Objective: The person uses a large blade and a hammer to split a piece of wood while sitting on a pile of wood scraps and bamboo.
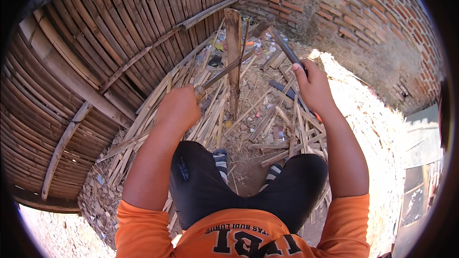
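My left hand point(179, 110) grips the wooden handle of a machete point(217, 77), whose blade slants up to the right across an upright wooden plank point(233, 38). A thin strip point(244, 43) stands apart along the plank's right side, close to the blade. Whether the blade sits in a split or only rests against the wood, I cannot tell. Closed round the dark handle of a hammer point(286, 47) is my right hand point(313, 86). The hammer's head is blurred, raised to the right of the plank top and apart from it.
Split wooden strips point(186, 100) lie in a heap left of the plank, with more loose pieces point(306, 129) to the right. A bamboo wall point(138, 24) leans in on the left; a brick wall point(354, 14) closes the back and right. My feet stand just below the plank.
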Available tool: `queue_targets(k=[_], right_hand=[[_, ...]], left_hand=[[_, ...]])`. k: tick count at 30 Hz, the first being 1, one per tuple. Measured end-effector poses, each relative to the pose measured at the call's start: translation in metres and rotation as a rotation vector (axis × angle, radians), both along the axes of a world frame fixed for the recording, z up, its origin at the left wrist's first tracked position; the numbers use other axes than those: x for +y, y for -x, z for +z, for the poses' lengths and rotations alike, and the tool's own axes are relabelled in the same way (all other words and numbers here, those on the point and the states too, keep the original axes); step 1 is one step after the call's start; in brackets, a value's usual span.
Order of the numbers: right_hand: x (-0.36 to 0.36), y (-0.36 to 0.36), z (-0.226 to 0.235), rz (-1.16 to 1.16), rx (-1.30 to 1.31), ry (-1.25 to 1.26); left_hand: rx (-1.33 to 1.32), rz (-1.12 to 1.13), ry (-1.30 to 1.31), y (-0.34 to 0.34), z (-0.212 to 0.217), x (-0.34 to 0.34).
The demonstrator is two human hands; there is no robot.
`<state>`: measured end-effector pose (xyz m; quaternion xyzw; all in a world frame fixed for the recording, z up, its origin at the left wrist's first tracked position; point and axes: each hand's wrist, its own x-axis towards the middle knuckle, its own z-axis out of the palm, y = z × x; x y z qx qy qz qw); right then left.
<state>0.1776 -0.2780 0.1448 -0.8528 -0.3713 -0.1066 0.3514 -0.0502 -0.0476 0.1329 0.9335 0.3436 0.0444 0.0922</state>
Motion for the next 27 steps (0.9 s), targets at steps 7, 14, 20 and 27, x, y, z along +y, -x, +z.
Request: queue_targets(k=[7, 14, 20, 27], right_hand=[[0.003, -0.003, -0.027, 0.072, -0.040, 0.115], [0.006, 0.001, -0.002, -0.013, 0.082, -0.162], [0.002, -0.006, -0.038, 0.011, 0.103, 0.040], [0.005, -0.008, -0.032, -0.017, 0.113, -0.103]], left_hand=[[-0.032, -0.029, -0.006, -0.002, -0.005, -0.002], [-0.006, -0.001, -0.006, -0.003, -0.011, 0.000], [0.005, -0.014, -0.019, -0.008, -0.009, 0.002], [-0.040, -0.012, 0.006, -0.011, -0.023, 0.006]])
